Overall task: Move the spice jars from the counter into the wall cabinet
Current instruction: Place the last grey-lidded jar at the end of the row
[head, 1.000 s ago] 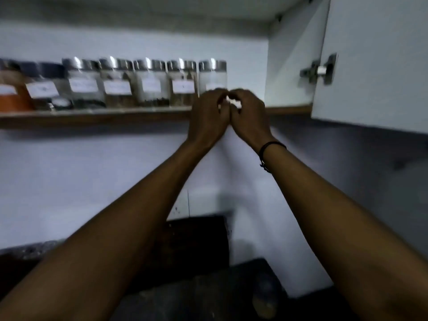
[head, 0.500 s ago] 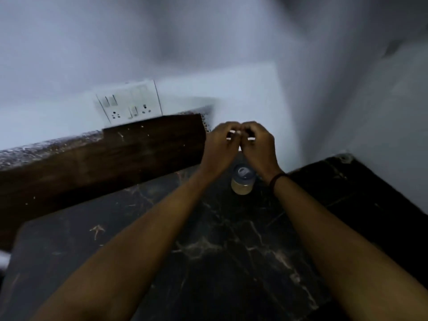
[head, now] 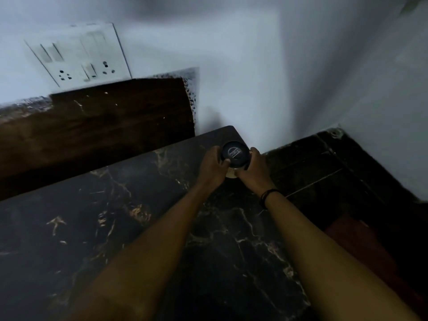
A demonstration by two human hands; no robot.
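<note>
Dark marble with pale gold veining makes up the surface (head: 129, 228) I'm looking down on, set into a corner of white wall (head: 243, 66). Near its far right corner stands the spice jar (head: 235, 156), seen almost from above: a round, dark lid with a small embossed mark at its centre, and a sliver of pale contents showing below it. My left hand (head: 212, 167) wraps the jar's left side, thumb on the lid's edge; my right hand (head: 253, 169) wraps the right side, so the jar sits between both grips. A dark cord bracelet (head: 268, 195) circles my right wrist. Behind, I see a brown wood-grain panel (head: 97, 126) and a white, blurred switch plate (head: 78, 56).
</note>
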